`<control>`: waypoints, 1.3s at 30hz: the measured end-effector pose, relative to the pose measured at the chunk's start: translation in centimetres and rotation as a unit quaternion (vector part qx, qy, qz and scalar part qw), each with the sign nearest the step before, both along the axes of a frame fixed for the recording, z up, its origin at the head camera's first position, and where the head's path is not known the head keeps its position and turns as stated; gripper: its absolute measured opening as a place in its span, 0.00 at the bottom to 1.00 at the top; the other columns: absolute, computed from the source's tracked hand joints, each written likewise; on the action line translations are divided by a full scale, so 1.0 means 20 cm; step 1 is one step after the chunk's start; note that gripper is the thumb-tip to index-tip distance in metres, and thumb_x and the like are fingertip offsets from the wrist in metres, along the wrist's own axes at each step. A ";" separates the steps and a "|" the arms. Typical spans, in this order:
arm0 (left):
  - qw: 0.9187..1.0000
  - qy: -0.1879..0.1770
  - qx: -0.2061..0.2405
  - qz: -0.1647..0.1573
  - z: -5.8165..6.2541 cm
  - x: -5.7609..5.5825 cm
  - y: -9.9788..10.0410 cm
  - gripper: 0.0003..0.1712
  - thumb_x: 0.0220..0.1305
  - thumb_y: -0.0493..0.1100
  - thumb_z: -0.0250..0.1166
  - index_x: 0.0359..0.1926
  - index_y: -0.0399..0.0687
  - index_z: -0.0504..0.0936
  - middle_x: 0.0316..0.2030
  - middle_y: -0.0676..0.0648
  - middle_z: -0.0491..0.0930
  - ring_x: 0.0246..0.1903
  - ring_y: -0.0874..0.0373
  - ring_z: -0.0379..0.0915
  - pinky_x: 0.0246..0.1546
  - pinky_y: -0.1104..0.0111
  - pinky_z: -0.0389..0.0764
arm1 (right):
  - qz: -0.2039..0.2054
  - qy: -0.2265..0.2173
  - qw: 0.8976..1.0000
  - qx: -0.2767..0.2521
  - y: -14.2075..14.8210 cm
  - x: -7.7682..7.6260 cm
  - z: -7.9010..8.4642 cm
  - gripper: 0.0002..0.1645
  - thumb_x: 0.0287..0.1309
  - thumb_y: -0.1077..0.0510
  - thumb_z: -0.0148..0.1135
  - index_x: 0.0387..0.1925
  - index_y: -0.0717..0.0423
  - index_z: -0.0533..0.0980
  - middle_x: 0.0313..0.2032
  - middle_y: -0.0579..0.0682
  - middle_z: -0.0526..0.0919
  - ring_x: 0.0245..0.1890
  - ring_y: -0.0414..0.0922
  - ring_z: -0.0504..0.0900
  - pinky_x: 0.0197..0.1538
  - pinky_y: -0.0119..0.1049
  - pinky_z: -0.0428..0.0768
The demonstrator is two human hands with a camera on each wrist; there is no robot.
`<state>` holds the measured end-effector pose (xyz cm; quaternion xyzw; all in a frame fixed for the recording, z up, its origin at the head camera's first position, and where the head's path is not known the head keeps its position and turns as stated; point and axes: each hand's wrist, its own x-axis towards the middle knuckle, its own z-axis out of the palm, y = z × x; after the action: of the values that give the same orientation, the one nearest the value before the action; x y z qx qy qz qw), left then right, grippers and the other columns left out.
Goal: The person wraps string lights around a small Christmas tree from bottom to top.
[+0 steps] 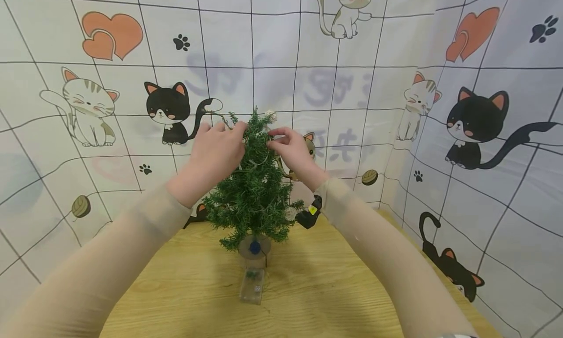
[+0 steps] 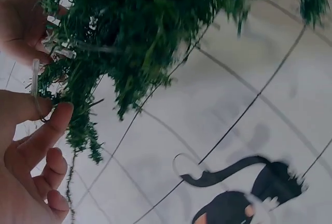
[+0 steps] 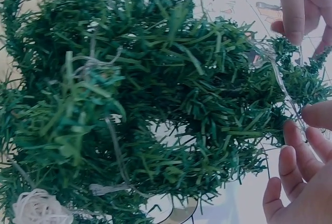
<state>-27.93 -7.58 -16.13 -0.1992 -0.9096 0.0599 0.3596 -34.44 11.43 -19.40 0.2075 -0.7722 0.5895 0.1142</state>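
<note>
A small artificial Christmas tree [image 1: 255, 196] stands on the table between the two hands. A clear wire of a string light [image 3: 280, 79] runs across its upper branches. My left hand [image 1: 220, 145] is at the left of the treetop; in the left wrist view, its thumb and forefinger pinch the thin wire beside a small clear bulb [image 2: 35, 76]. On the opposite side, my right hand [image 1: 292, 152] pinches the same clear wire between thumb and fingertips. White openwork balls [image 3: 41, 208] hang among the branches, one [image 1: 270, 116] near the top.
Below the tree, a clear plastic box [image 1: 252, 286] lies on the wooden table [image 1: 316, 289], in front of the round base [image 1: 255, 250]. A black device with a yellow label [image 1: 310, 213] is by the right wrist. Cat-printed curtain [image 1: 272, 40] encloses the back and sides.
</note>
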 end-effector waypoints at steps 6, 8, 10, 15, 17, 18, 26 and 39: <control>0.994 -0.023 0.104 -0.035 -0.08 -0.02 -0.04 0.10 0.68 0.47 0.61 0.34 0.45 0.80 0.23 0.48 0.79 0.25 0.49 0.75 0.41 0.51 0.73 | -0.002 0.014 1.000 0.007 0.01 0.01 -0.05 0.19 0.65 0.55 0.61 0.56 0.53 0.74 0.44 0.52 0.81 0.46 0.48 0.77 0.53 0.50 0.73; 0.992 -0.028 0.111 -0.044 -0.10 -0.03 -0.05 0.13 0.68 0.46 0.61 0.28 0.46 0.80 0.18 0.49 0.77 0.20 0.51 0.73 0.32 0.54 0.71 | -0.002 0.016 1.000 0.010 0.01 0.02 -0.06 0.19 0.65 0.54 0.61 0.55 0.53 0.74 0.44 0.52 0.81 0.46 0.47 0.78 0.53 0.48 0.73; 0.992 -0.036 0.115 -0.047 -0.10 -0.03 -0.05 0.16 0.68 0.47 0.61 0.22 0.48 0.80 0.14 0.51 0.74 0.17 0.53 0.70 0.29 0.57 0.70 | -0.002 0.016 1.000 0.013 0.02 0.02 -0.07 0.18 0.65 0.54 0.61 0.54 0.54 0.75 0.43 0.52 0.81 0.47 0.47 0.78 0.52 0.46 0.74; 0.991 -0.062 0.116 -0.030 -0.10 -0.04 -0.03 0.24 0.68 0.51 0.59 0.14 0.53 0.74 0.09 0.53 0.67 0.14 0.56 0.63 0.23 0.62 0.64 | 0.002 0.024 1.000 0.016 0.02 0.02 -0.09 0.17 0.65 0.54 0.61 0.53 0.56 0.76 0.42 0.53 0.80 0.46 0.47 0.77 0.52 0.45 0.73; 0.990 -0.070 0.117 -0.022 -0.09 -0.04 -0.03 0.23 0.68 0.49 0.58 0.14 0.52 0.73 0.09 0.53 0.66 0.14 0.56 0.63 0.23 0.62 0.64 | 0.003 0.029 0.999 0.019 0.02 0.02 -0.09 0.17 0.65 0.54 0.60 0.52 0.56 0.76 0.42 0.53 0.80 0.46 0.47 0.77 0.51 0.45 0.73; 0.990 -0.070 0.120 -0.021 -0.09 -0.05 -0.03 0.21 0.67 0.48 0.58 0.15 0.52 0.75 0.10 0.53 0.68 0.15 0.56 0.64 0.24 0.62 0.65 | 0.003 0.030 0.999 0.022 0.02 0.02 -0.09 0.17 0.65 0.54 0.60 0.52 0.57 0.76 0.42 0.53 0.80 0.45 0.47 0.77 0.51 0.45 0.73; 0.990 -0.011 0.137 -0.027 -0.11 -0.08 -0.04 0.12 0.68 0.46 0.58 0.32 0.51 0.85 0.17 0.52 0.77 0.19 0.55 0.72 0.32 0.56 0.72 | -0.002 0.039 0.998 0.046 0.01 0.02 -0.10 0.14 0.66 0.54 0.60 0.49 0.56 0.79 0.41 0.52 0.80 0.43 0.46 0.77 0.47 0.43 0.74; 0.985 -0.086 0.146 -0.012 -0.27 -0.12 -0.03 0.10 0.66 0.48 0.63 0.33 0.54 0.90 0.26 0.53 0.83 0.28 0.51 0.66 0.34 0.55 0.61 | 0.001 0.058 0.996 0.065 0.00 0.02 -0.12 0.14 0.69 0.51 0.56 0.46 0.55 0.80 0.41 0.50 0.79 0.42 0.46 0.76 0.44 0.43 0.74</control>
<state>-30.36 -8.27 -21.45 -0.1594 -0.9336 -0.0953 0.3064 -34.00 11.39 -21.82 0.2488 -0.8007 0.5255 0.1443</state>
